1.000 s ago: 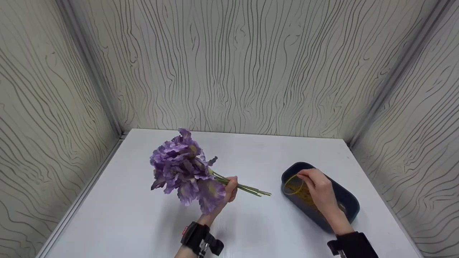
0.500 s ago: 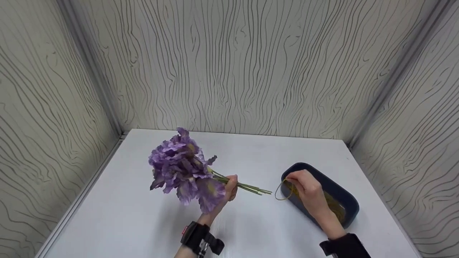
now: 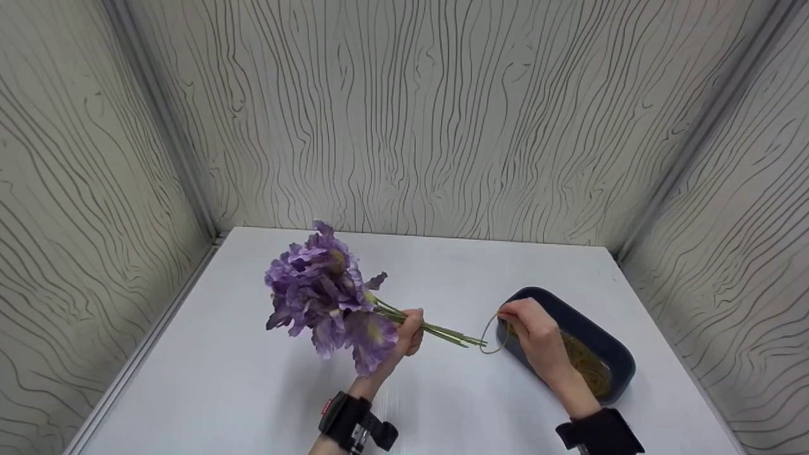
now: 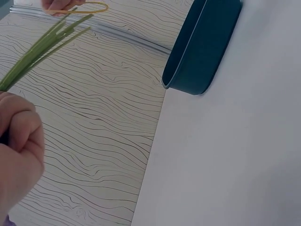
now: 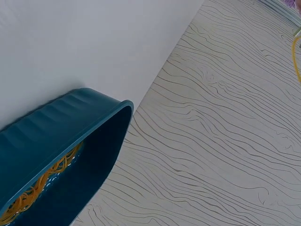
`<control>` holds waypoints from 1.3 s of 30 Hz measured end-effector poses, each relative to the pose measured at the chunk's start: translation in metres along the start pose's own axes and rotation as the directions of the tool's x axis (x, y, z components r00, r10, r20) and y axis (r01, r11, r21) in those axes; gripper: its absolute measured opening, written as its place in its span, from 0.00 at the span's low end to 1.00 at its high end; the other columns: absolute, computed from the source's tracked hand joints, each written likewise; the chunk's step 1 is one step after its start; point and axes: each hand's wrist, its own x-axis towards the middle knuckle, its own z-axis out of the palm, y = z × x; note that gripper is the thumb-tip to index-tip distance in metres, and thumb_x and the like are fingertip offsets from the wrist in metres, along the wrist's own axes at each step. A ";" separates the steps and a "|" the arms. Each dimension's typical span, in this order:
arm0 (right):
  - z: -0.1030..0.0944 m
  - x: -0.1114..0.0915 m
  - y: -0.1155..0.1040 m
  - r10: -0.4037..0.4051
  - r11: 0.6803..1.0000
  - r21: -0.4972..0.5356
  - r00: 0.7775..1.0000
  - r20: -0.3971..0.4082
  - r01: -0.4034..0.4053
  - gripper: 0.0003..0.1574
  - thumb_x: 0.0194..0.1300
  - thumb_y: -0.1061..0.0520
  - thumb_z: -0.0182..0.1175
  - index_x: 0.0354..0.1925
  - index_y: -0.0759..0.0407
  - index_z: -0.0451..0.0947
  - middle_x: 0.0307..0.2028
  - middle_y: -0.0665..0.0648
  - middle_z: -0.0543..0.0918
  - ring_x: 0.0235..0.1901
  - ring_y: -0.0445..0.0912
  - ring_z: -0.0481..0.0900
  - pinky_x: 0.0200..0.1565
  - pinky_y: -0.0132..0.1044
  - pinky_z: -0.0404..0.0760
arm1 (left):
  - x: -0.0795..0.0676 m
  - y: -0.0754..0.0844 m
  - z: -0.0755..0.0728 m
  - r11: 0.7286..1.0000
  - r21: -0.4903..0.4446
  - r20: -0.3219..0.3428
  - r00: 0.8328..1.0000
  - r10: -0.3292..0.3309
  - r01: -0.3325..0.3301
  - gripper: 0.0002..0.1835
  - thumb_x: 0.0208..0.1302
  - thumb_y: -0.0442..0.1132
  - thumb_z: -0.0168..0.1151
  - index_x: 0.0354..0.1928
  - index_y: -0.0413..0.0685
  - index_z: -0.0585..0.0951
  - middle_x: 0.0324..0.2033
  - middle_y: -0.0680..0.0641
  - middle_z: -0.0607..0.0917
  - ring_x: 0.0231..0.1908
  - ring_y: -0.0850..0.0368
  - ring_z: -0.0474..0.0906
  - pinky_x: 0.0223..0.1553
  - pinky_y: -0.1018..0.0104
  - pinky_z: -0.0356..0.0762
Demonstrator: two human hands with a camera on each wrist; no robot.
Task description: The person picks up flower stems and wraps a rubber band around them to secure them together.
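My left hand (image 3: 407, 335) grips a bunch of purple artificial irises (image 3: 325, 291) by their green stems (image 3: 445, 333). The blooms point left and the cut ends point right. Between thumb and fingertips, my right hand (image 3: 537, 335) pinches a yellow rubber band (image 3: 483, 335), which hangs as a loop. The stem tips overlap the loop's left side in the head view. In the left wrist view the rubber band (image 4: 101, 8) shows just beyond the stem ends (image 4: 70, 26). Only an edge of the rubber band (image 5: 295, 56) appears in the right wrist view.
A dark blue oblong tub (image 3: 594, 335) stands on the white table (image 3: 442, 392), under and beyond my right hand. Several loose rubber bands (image 5: 42, 183) lie inside it. Wood-grain patterned panels (image 3: 411, 126) enclose the table at the back and sides.
My right hand has lifted the rubber band away from the tub and moved left to the stem ends. The left hand and the irises have barely shifted.
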 end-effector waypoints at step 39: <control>0.023 0.023 -0.015 -0.037 0.988 0.150 0.999 0.029 0.033 0.06 0.63 0.61 0.55 0.34 0.64 0.77 0.29 0.53 0.78 0.25 0.42 0.76 0.28 0.27 0.74 | -0.007 0.000 -0.001 0.996 0.033 0.100 0.992 0.076 -0.079 0.22 0.67 0.32 0.40 0.14 0.34 0.54 0.08 0.53 0.57 0.08 0.66 0.51 0.09 0.73 0.49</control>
